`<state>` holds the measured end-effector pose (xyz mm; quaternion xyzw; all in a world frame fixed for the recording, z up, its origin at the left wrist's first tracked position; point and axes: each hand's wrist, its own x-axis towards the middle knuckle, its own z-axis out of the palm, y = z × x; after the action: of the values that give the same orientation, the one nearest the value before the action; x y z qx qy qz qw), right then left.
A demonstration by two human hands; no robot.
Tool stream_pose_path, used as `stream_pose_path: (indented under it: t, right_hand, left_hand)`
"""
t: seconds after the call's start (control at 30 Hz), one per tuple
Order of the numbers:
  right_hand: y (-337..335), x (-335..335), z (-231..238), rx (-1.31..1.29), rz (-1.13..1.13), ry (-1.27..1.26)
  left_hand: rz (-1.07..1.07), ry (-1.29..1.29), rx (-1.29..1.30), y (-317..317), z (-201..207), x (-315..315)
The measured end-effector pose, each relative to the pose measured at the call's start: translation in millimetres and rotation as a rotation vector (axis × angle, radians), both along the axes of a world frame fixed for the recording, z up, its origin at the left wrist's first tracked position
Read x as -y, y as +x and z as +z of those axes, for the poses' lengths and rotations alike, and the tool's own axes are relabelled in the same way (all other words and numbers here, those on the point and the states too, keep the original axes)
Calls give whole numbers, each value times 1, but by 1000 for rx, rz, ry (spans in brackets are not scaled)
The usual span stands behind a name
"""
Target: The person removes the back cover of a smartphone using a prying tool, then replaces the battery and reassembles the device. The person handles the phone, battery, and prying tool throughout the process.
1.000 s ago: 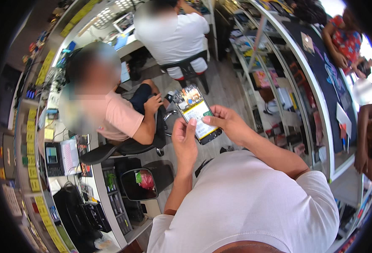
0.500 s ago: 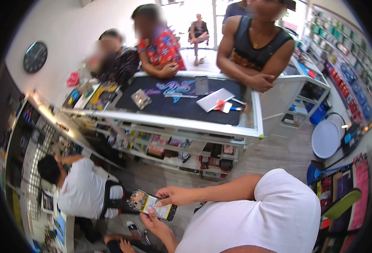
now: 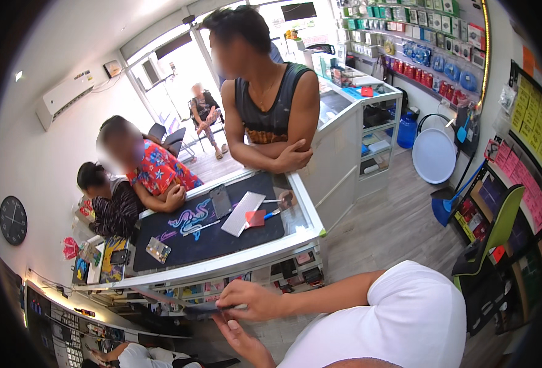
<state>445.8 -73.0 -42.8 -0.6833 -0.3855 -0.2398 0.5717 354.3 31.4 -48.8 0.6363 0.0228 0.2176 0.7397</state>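
Observation:
An opened smartphone (image 3: 201, 310) is in front of me, seen nearly edge-on and dark, so its inner parts are hidden now. From the right my right hand (image 3: 249, 300) reaches across, its fingers closed on the phone's near end. My left hand (image 3: 244, 341) comes up from the lower edge, with its fingers against the phone's underside and its thumb raised. Beyond my hands, a black mat (image 3: 255, 242) on the glass counter carries a small circuit-like part (image 3: 158, 250), a dark phone piece (image 3: 220, 201), a white keyboard (image 3: 242, 214) and a red card (image 3: 255, 219).
Three people stand or lean at the counter's (image 3: 222, 270) far side; another person sits near the door. At lower left a co-worker in a white shirt (image 3: 154, 356) is partly in view. A green chair (image 3: 498, 227) and a round white object (image 3: 434, 156) stand to the right.
My view has swung up and right. The phone has tipped from showing its board and battery to nearly edge-on, still between my hands. The person in the tank top has turned their head.

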Motion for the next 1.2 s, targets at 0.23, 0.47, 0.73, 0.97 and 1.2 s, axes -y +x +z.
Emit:
stream_pose_path:
  t: [0.23, 0.47, 0.73, 0.97, 1.2]
  right_hand:
    - [6, 11, 8, 281, 87, -199]
    - [17, 48, 7, -199, 367, -158]
    - [9, 66, -39, -1078, 632, -221]
    - [-7, 45, -35, -1272, 926, -237]
    - [-23, 22, -21, -1424, 1073, -280]
  left_hand:
    - [194, -361, 17, 19, 19, 17]
    - [283, -417, 50, -1, -8, 44]
    - [332, -376, -221, -17, -31, 68]
    - [442, -256, -234, -53, -12, 68]
    - [513, -339, -149, -83, -33, 45]
